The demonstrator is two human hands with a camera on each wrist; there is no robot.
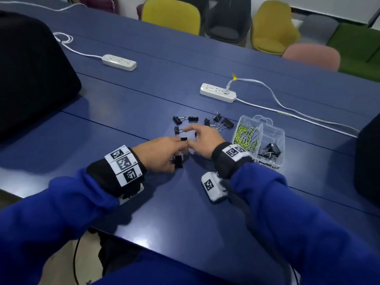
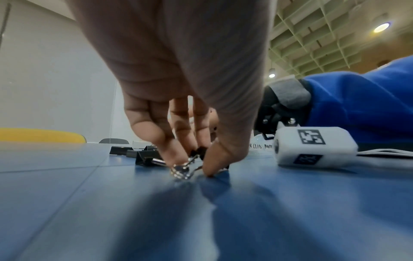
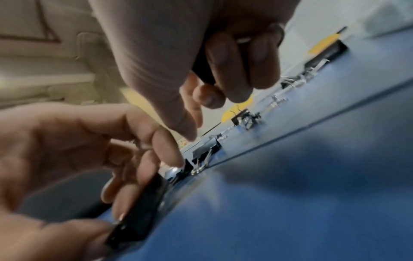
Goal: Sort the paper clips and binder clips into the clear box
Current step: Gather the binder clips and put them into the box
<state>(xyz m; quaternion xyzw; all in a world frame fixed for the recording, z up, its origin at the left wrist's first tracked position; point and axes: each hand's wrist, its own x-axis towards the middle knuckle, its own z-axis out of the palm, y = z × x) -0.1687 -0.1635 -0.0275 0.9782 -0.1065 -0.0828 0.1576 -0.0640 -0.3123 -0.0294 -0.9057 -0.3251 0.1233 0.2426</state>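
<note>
The clear box (image 1: 282,138) stands open to the right of my hands. Its left compartment holds yellow and silver paper clips (image 1: 246,135), its right one black binder clips (image 1: 270,151). Several loose binder clips (image 1: 227,122) lie on the blue table beyond my hands. My left hand (image 1: 175,157) holds a black binder clip (image 3: 138,211) against its palm while its fingers and thumb pinch the silver handles of another clip (image 2: 182,170) on the table. My right hand (image 1: 197,136) hovers just beside it, fingers curled round a black binder clip (image 3: 203,70).
Two white power strips (image 1: 119,62) (image 1: 218,92) with cables lie farther back. A black bag (image 1: 30,68) stands at the left, and another dark object (image 1: 370,157) at the right edge. Chairs (image 1: 170,15) line the far side of the table.
</note>
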